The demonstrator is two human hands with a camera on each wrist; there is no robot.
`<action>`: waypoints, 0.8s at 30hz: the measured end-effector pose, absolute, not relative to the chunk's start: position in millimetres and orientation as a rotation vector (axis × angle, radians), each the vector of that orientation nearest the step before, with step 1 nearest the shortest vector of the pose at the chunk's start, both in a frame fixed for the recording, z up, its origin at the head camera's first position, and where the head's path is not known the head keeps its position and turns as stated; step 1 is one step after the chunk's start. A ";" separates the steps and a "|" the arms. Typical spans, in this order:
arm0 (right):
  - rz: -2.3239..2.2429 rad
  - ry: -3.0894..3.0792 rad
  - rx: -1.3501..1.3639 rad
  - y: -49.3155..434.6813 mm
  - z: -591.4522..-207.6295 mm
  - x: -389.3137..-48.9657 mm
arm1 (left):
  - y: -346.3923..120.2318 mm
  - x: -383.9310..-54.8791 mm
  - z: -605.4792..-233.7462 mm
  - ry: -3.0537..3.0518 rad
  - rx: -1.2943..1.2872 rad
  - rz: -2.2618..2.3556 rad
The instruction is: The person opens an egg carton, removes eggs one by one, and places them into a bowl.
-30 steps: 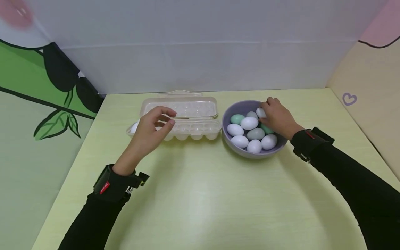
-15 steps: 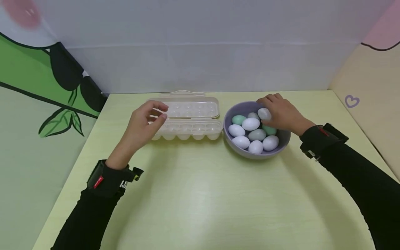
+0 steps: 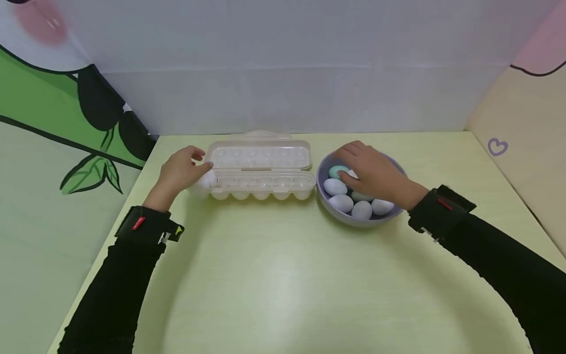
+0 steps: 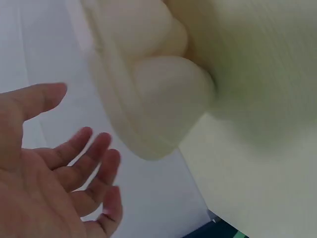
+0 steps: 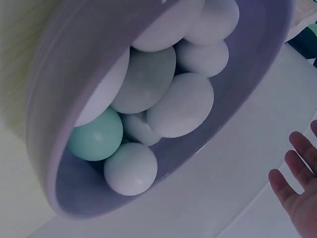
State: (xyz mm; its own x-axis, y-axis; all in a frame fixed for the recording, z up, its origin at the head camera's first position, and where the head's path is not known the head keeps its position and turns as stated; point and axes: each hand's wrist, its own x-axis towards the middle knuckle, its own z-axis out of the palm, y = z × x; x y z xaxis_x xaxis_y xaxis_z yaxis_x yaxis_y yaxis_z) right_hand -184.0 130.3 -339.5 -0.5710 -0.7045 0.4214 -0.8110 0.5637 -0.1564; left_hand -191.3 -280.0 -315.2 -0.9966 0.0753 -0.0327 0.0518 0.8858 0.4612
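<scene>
A clear plastic egg box point(image 3: 265, 184) lies with its lid point(image 3: 260, 155) folded back. White shows at its left end, where an egg point(image 3: 206, 180) sits. Beside that end is my left hand point(image 3: 180, 172), holding nothing, its fingers loosely bent in the left wrist view, apart from the box rim point(image 4: 119, 111). My right hand point(image 3: 376, 172) is over the purple bowl point(image 3: 349, 220) and covers part of its eggs. In the right wrist view its fingers extend outside the bowl's rim, holding nothing. White eggs point(image 5: 182, 105), a green egg point(image 5: 96, 134) and a greyish egg point(image 5: 146, 82) lie in the bowl.
Egg box and bowl stand side by side on a pale wooden table point(image 3: 265, 275). A grey-white wall panel point(image 3: 283, 98) rises behind the table's back edge. Printed panels flank both sides, with a small purple heart point(image 3: 497, 146) on the right one.
My left hand has moved left, from over the egg box to beside its left end. My right hand has shifted left over the bowl, away from the white egg at the back that it was touching.
</scene>
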 end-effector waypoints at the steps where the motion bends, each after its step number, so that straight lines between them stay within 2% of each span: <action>1: 0.479 -2.478 1.266 127.2 -340.7 -181.5 | -285.2 -193.8 -319.4 2.972 0.073 0.626; 5: 0.493 -2.423 1.341 117.4 -344.4 -175.4 | -298.3 -196.8 -333.3 2.836 0.050 0.405; 14: 0.479 -2.406 1.377 112.5 -341.5 -176.0 | -294.7 -196.3 -338.6 2.863 0.025 0.392; 20: 0.469 -2.424 1.388 118.8 -340.0 -182.5 | -288.7 -198.2 -338.4 2.980 0.018 0.463; 24: 0.494 -2.394 1.397 122.6 -339.2 -189.0 | -284.2 -199.2 -337.9 3.094 0.080 0.679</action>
